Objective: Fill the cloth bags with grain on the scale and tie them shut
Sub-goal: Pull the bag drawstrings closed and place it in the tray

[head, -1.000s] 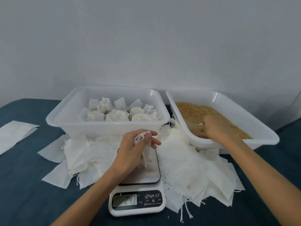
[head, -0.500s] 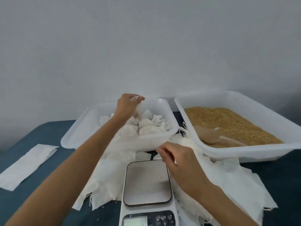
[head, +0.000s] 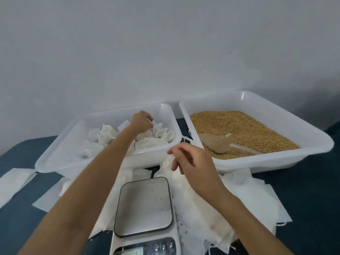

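Dark blue cloth covers your table [head: 303, 196], under a pale grey wall. Your left hand [head: 140, 122] reaches into the white plastic tub [head: 55, 159] of filled, tied white cloth bags [head: 108, 135], its grip pinching one bag's top. Nearer you sits the white digital scale [head: 144, 207], its platform bare. Your right hand [head: 195, 166] pinches an empty white cloth bag [head: 169, 164] from the loose pile. A brown scoop [head: 215, 144] lies in the right tub's golden grain [head: 239, 129].

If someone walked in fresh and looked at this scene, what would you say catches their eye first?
Probably the white tub at right, heaped with golden grain and a brown scoop lying in it. Next, the left hand reaching into the left tub of tied bags. The scale sits bare in front, among flat empty bags.
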Demonstrator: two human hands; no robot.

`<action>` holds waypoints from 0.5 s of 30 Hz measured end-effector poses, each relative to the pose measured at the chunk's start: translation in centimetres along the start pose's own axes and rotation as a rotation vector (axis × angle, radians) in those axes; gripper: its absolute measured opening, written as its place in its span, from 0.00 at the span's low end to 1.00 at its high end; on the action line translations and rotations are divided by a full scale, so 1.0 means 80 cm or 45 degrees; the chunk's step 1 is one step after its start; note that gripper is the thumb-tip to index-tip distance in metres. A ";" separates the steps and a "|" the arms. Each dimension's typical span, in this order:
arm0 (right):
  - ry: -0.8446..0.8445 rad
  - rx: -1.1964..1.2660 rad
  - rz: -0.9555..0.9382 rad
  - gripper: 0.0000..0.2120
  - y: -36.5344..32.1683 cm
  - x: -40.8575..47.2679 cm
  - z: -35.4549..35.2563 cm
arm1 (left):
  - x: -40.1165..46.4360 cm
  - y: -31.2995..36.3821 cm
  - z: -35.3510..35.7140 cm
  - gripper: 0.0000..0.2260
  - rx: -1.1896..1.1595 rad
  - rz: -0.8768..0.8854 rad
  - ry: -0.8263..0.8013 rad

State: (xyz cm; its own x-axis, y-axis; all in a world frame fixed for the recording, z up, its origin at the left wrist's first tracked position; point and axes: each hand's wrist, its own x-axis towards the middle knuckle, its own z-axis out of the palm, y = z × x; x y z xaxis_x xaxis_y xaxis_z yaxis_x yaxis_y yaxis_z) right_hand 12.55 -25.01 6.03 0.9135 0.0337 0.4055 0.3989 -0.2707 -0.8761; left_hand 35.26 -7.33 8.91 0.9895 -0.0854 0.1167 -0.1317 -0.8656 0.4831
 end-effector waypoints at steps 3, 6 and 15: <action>0.060 0.116 -0.006 0.11 -0.009 0.004 -0.010 | -0.014 -0.004 -0.007 0.11 0.011 0.004 0.011; 0.065 0.181 -0.006 0.12 -0.014 0.001 -0.011 | -0.034 -0.003 -0.016 0.11 0.052 0.005 0.045; 0.085 0.288 -0.048 0.13 -0.015 0.003 -0.016 | -0.204 0.065 -0.028 0.05 -0.242 0.446 0.423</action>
State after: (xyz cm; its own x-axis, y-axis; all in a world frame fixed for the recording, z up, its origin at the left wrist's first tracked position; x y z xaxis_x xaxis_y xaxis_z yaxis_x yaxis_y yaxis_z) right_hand 12.18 -25.86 7.54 0.8933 -0.0261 0.4487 0.4472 -0.0475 -0.8932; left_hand 18.32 -9.35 11.47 0.8160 -0.1658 0.5538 -0.4904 -0.7057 0.5113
